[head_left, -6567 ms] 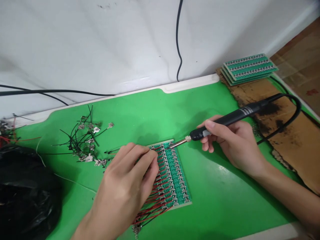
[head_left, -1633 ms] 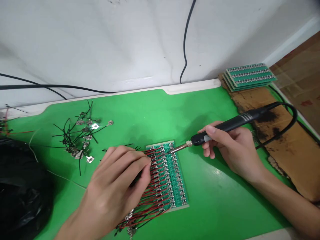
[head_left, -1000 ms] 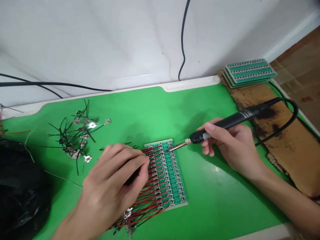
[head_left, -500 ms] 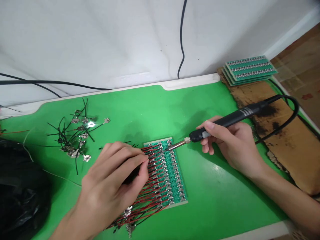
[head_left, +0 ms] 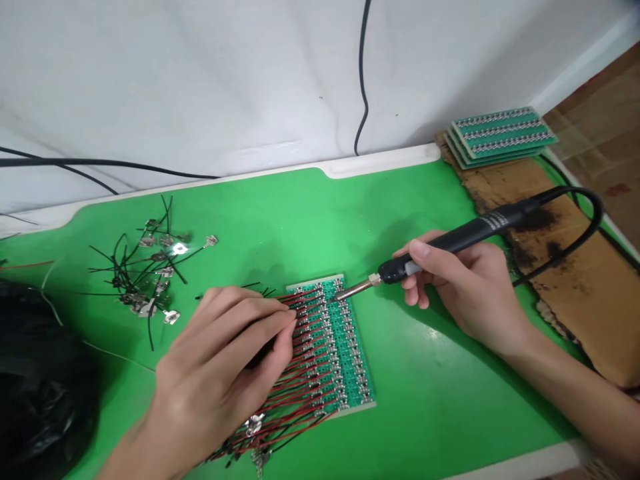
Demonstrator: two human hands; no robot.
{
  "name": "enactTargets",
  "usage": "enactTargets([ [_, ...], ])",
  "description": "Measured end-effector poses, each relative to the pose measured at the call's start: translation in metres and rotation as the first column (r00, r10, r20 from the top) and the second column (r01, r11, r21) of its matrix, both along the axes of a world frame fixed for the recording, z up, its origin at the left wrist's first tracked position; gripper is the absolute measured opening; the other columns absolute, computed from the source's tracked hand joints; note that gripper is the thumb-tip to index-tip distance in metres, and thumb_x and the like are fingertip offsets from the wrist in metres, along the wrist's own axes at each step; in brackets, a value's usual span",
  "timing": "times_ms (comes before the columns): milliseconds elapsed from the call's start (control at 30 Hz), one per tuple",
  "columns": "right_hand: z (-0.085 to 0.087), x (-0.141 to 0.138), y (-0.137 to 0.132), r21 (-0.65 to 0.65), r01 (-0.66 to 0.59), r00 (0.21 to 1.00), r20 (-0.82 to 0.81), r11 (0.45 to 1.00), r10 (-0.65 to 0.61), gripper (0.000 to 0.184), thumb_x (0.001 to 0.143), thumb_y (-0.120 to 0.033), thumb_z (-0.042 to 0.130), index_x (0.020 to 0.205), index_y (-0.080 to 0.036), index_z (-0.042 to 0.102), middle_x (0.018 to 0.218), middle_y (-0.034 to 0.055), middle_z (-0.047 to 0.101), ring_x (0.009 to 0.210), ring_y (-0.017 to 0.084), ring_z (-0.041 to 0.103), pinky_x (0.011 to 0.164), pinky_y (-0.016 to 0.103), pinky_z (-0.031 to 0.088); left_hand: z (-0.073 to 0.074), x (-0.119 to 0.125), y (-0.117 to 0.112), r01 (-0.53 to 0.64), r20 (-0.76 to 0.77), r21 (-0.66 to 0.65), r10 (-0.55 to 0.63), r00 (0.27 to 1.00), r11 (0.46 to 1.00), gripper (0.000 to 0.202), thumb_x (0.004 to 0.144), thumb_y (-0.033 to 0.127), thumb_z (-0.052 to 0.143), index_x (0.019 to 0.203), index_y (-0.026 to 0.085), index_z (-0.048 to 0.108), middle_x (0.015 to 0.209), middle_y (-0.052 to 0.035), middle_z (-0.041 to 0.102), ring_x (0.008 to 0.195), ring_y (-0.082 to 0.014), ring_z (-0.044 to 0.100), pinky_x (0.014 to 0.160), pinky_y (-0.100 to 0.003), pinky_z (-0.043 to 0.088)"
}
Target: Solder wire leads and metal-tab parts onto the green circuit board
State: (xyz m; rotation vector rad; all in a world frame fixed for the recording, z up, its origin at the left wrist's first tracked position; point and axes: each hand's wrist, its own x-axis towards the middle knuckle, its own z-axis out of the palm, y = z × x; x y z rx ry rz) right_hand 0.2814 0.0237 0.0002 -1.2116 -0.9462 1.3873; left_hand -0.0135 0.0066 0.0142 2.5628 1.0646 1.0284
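A green circuit board [head_left: 345, 347] lies on the green mat [head_left: 300, 227], with rows of solder pads and several red wires [head_left: 300, 393] running off its left side. My left hand [head_left: 225, 367] rests on those wires, fingers pressed together with the fingertips at the board's left edge. My right hand [head_left: 470, 287] is wrapped round a black soldering iron [head_left: 450, 243]. The iron's metal tip [head_left: 350, 291] touches the board near its far edge.
A pile of black wires with metal tabs [head_left: 150, 273] lies at the left. A stack of green boards [head_left: 500, 133] sits at the far right on scorched cardboard [head_left: 565, 267]. A black bag [head_left: 35, 393] fills the lower left. Cables hang along the white wall.
Over the last seconds my left hand slid a little towards me along the wires. The iron's tip stayed at the board's far edge. The view shifted slightly.
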Motion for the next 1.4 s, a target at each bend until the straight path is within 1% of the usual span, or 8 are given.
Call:
enactTargets([
  [367,0.0000,-0.0008,0.0006,-0.011,0.013,1.000,0.003,1.000,-0.013,0.040,0.086,-0.053,0.101,0.084,-0.016,0.086,0.062,0.0022,0.075,0.046,0.013,0.071,0.041,0.016,0.056,-0.0016,-0.0038,-0.0005,0.014,-0.043,0.000,-0.014,0.999,1.000,0.022,0.097,0.002,0.080,0.113,0.017,0.076,0.104,-0.0023,0.082,0.092,-0.0164,0.075,0.085,-0.038,0.062],
  [567,-0.0004,-0.0016,0.0010,-0.013,0.016,1.000,0.010,1.000,-0.016,0.037,0.088,-0.050,0.100,0.085,-0.016,0.086,0.063,0.0025,0.075,0.048,0.013,0.071,0.042,0.018,0.056,0.0012,-0.0035,0.0008,0.029,-0.053,-0.016,-0.030,0.998,0.999,0.026,0.097,0.001,0.078,0.116,0.019,0.075,0.103,-0.0024,0.083,0.091,-0.0174,0.075,0.082,-0.039,0.063],
  [667,-0.0003,-0.0015,0.0007,-0.008,0.018,1.000,0.013,1.000,-0.018,0.037,0.088,-0.050,0.100,0.084,-0.016,0.086,0.062,0.0030,0.075,0.047,0.014,0.071,0.041,0.018,0.056,0.0019,-0.0035,0.0004,0.028,-0.055,-0.015,-0.029,0.998,0.999,0.024,0.098,0.002,0.078,0.117,0.018,0.075,0.102,-0.0023,0.082,0.090,-0.0175,0.075,0.083,-0.040,0.063],
  [900,0.0019,-0.0020,-0.0008,-0.015,0.029,0.999,0.024,0.999,-0.029,0.034,0.089,-0.046,0.099,0.084,-0.015,0.086,0.063,0.0038,0.075,0.048,0.015,0.071,0.042,0.020,0.055,0.0017,-0.0026,-0.0013,0.027,-0.061,-0.014,-0.028,0.998,1.000,0.024,0.097,0.000,0.078,0.114,0.017,0.074,0.103,-0.0021,0.081,0.091,-0.0157,0.074,0.083,-0.037,0.062],
  [1033,0.0015,-0.0020,-0.0005,-0.014,0.030,0.999,0.027,0.999,-0.030,0.034,0.089,-0.046,0.099,0.084,-0.015,0.086,0.063,0.0041,0.074,0.048,0.015,0.070,0.041,0.021,0.054,0.0015,-0.0011,-0.0008,0.020,-0.061,-0.017,-0.021,0.998,1.000,0.024,0.097,0.001,0.079,0.115,0.017,0.074,0.103,-0.0020,0.081,0.091,-0.0156,0.075,0.083,-0.036,0.063],
  [1200,0.0018,-0.0023,-0.0003,-0.020,0.031,0.999,0.036,0.999,-0.030,0.037,0.086,-0.049,0.101,0.083,-0.015,0.085,0.062,0.0040,0.074,0.047,0.015,0.070,0.041,0.021,0.055,0.0014,-0.0009,-0.0016,0.013,-0.065,-0.009,-0.013,0.998,1.000,0.022,0.098,0.002,0.078,0.113,0.017,0.074,0.101,-0.0019,0.081,0.089,-0.0157,0.075,0.082,-0.037,0.063],
  [1400,0.0028,-0.0024,0.0001,-0.018,0.021,1.000,0.017,1.000,-0.021,0.033,0.088,-0.046,0.100,0.083,-0.016,0.087,0.063,0.0036,0.075,0.048,0.014,0.071,0.042,0.019,0.055,0.0040,-0.0001,-0.0026,0.007,-0.064,-0.010,-0.008,0.998,1.000,0.022,0.099,0.003,0.078,0.114,0.018,0.073,0.100,-0.0017,0.081,0.089,-0.0161,0.075,0.082,-0.038,0.064],
])
